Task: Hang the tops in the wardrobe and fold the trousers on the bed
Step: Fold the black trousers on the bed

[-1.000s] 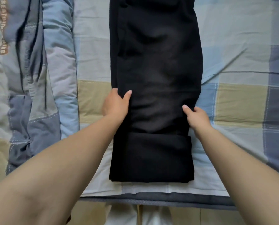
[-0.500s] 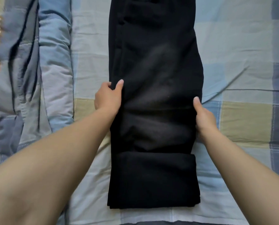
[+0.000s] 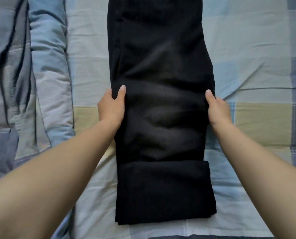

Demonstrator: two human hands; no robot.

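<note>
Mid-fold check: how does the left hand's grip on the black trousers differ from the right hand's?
The left hand holds the left edge of the black trousers; the right hand holds the right edge. The left hand shows a thumb on top and a fingertip at the edge; the right hand shows only its thumb on top, its fingers hidden. The left thumb sits slightly farther up the cloth. Both pinch the trousers above the folded-over end, on the checked bedsheet.

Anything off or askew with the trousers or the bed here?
Nothing stands out. The black trousers lie straight along the checked sheet, near end folded over squarely. The left hand and right hand grip the two side edges level with each other. A rumpled quilt lies at the left.
</note>
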